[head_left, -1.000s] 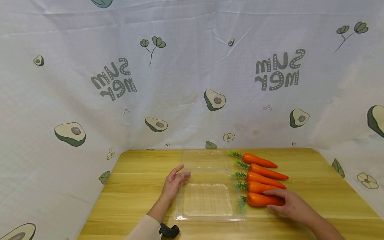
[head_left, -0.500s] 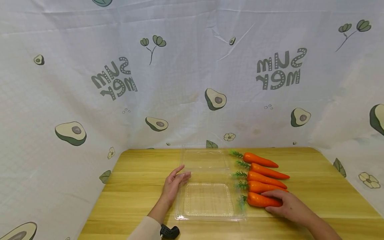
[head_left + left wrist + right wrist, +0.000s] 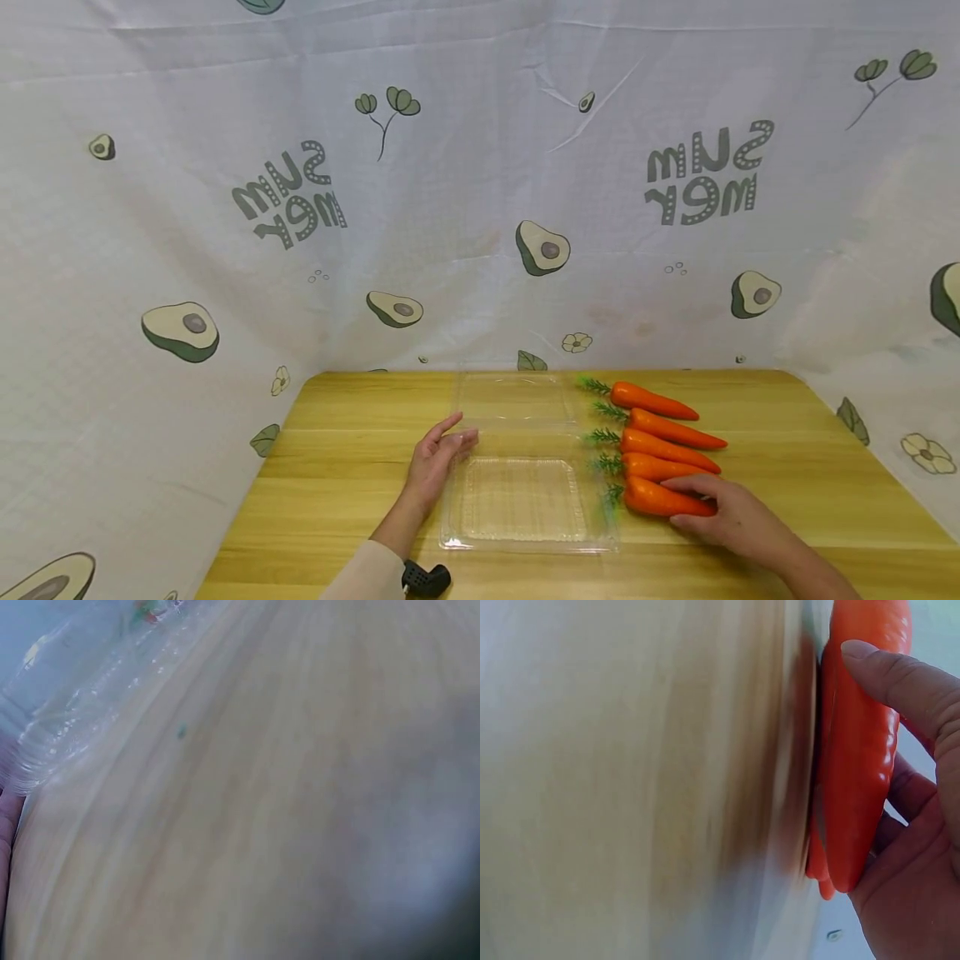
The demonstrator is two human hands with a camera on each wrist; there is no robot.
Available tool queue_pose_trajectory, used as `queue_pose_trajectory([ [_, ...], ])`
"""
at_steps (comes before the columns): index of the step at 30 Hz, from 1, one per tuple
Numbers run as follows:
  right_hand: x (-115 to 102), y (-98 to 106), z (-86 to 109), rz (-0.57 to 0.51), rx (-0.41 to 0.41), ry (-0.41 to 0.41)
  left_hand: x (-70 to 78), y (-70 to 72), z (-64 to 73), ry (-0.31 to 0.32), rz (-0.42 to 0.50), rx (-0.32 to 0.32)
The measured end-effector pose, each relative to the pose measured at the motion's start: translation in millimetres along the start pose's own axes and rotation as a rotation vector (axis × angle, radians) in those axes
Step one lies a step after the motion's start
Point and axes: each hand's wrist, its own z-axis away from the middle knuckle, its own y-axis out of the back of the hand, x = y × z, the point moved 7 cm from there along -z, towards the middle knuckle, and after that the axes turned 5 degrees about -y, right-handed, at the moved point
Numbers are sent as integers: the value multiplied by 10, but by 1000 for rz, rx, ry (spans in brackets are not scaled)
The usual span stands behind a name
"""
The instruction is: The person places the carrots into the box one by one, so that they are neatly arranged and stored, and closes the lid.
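Observation:
In the head view my right hand (image 3: 731, 512) grips the nearest orange carrot (image 3: 660, 498), thumb on its near side and fingers over the far side. The right wrist view shows the thumb lying along this carrot (image 3: 862, 750), its narrow tip close to the palm. My left hand (image 3: 432, 468) rests at the left edge of a clear plastic clamshell container (image 3: 517, 546), fingers relaxed and extended over its rim. The container lies open, its lid (image 3: 513, 396) folded back on the far side. Part of the clear plastic container (image 3: 90, 690) shows in the left wrist view.
Several more carrots (image 3: 654, 400) with green tops lie in a column to the right of the container, on the wooden table (image 3: 337, 467). A small black object (image 3: 426, 581) sits by the left sleeve. A white cloth (image 3: 450, 192) printed with avocados hangs behind.
My right hand and the nearest carrot have shifted slightly to the right, the carrot tilting a little. The left hand stays at the container's edge.

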Motion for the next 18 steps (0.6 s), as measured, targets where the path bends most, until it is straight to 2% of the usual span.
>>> queue_pose_trajectory([
  [12,34,166,45,35,59,-41,17,10,-16,1,-15,-30],
  [18,57,231,44,40,56,-80,3,16,-3,-1,-9,-15],
])
